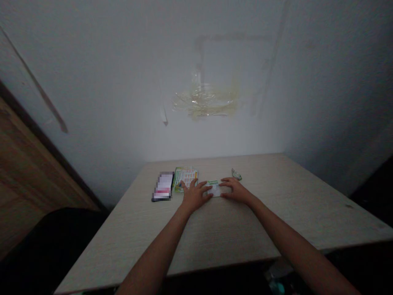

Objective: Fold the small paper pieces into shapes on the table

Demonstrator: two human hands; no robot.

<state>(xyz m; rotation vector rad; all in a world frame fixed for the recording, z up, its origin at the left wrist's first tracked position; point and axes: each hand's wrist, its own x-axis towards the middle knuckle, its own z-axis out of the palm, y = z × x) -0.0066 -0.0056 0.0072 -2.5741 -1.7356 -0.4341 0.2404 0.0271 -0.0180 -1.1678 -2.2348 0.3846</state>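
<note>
Crinkled clear tape (208,102) (yellowed at its edges) clings to the dim grey wall (123,61)

Both hands (215,192) touch a card (214,189) (small, pale)

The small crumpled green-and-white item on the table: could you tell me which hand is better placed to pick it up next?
Probably the right hand: it lies just on the near side of the crumpled item, while the left hand is farther away, across the small green-and-white card.
</note>
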